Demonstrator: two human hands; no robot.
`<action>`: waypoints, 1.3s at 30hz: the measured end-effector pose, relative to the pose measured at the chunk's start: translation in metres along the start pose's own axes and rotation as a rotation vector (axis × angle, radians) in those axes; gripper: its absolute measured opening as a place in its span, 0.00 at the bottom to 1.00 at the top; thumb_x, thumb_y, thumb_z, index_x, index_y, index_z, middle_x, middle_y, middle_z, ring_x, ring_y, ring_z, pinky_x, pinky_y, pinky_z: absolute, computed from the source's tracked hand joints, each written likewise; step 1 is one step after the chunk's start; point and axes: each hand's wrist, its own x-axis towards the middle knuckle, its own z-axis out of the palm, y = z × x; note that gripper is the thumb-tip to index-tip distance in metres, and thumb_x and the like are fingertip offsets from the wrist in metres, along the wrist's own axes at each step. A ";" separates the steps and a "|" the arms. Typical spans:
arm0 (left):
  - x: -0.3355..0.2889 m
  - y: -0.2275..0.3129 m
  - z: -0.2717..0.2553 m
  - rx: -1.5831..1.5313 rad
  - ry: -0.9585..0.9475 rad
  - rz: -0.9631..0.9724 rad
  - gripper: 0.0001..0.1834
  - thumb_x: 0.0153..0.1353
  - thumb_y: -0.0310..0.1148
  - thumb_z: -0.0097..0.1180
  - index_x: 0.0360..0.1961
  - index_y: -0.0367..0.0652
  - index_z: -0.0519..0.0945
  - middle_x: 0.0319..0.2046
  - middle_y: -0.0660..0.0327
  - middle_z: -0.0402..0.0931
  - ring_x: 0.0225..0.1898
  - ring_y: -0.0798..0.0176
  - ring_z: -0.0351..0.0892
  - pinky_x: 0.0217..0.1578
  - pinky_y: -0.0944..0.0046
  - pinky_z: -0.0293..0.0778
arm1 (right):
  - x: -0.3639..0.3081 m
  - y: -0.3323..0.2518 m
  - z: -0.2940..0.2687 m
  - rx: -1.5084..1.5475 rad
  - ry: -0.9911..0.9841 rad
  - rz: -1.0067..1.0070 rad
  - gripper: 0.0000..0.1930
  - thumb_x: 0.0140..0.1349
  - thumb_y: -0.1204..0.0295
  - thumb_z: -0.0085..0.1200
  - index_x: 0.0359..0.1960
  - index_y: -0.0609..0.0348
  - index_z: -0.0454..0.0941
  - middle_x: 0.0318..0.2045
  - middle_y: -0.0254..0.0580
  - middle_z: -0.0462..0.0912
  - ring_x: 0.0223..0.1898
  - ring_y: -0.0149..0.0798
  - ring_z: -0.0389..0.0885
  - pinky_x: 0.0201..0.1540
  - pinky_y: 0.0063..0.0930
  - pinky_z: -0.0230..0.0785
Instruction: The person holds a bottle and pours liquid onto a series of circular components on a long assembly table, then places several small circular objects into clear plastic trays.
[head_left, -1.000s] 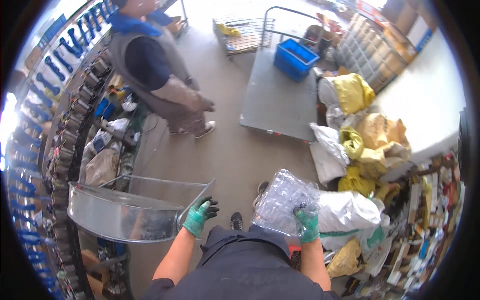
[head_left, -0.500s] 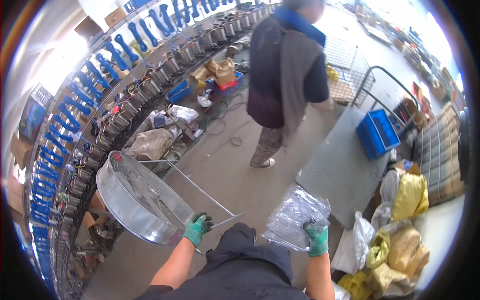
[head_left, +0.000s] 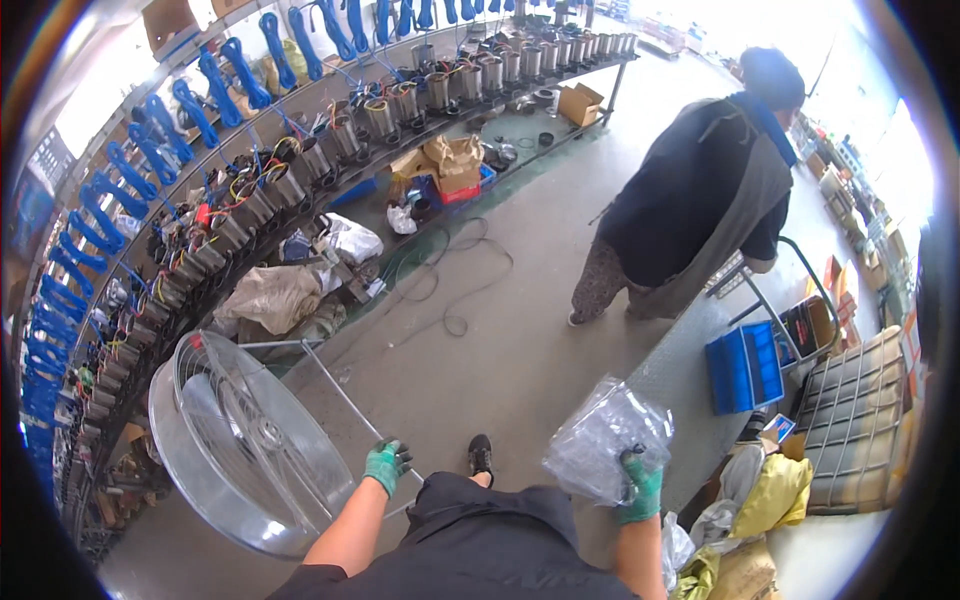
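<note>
My left hand (head_left: 387, 463), in a green glove, is closed at the stand side of a large silver drum fan (head_left: 265, 545). Its fingers curl by the thin metal stand tube (head_left: 342, 390), and what lies under the palm is hidden. The fan leans at my left, its round wire grille facing up and to the right. In my right hand (head_left: 640, 485), also gloved in green, is a bundle of clear plastic bags (head_left: 606, 440). The fingers are closed on its right edge, and the bundle hangs in front of my right side.
A long bench (head_left: 480, 120) carries motors with wires, below hanging blue cable coils (head_left: 243, 75). Ahead to the right, a person (head_left: 690, 190) bends near a flat cart (head_left: 690, 400) bearing a blue bin (head_left: 745, 368). Sacks (head_left: 770, 495) lie at right; a loose cable (head_left: 455, 325) crosses the floor.
The view has shifted forward and to the right. The person ahead has gone right and now bends by the cart handle. Fan and bags remain with my hands; my foot now shows.
</note>
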 end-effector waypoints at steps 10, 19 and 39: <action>0.114 0.097 0.074 0.176 0.065 0.069 0.16 0.72 0.35 0.56 0.59 0.45 0.74 0.47 0.53 0.82 0.39 0.50 0.85 0.34 0.50 0.82 | 0.162 -0.008 0.011 -0.004 0.062 -0.101 0.39 0.58 0.70 0.73 0.70 0.61 0.67 0.61 0.44 0.79 0.61 0.46 0.80 0.65 0.45 0.75; 0.163 0.116 0.060 0.368 0.319 -0.075 0.18 0.68 0.28 0.54 0.59 0.47 0.76 0.33 0.61 0.80 0.28 0.59 0.79 0.24 0.52 0.75 | 0.378 -0.018 0.097 0.112 -0.095 0.053 0.31 0.60 0.77 0.64 0.66 0.62 0.71 0.55 0.41 0.81 0.55 0.41 0.81 0.61 0.38 0.75; 0.469 0.376 0.526 0.639 -0.061 -0.024 0.15 0.69 0.33 0.60 0.55 0.47 0.77 0.33 0.63 0.81 0.27 0.64 0.80 0.23 0.59 0.74 | 0.762 -0.171 0.126 -0.073 0.152 -0.193 0.24 0.60 0.78 0.68 0.59 0.58 0.77 0.46 0.32 0.82 0.50 0.33 0.81 0.56 0.33 0.76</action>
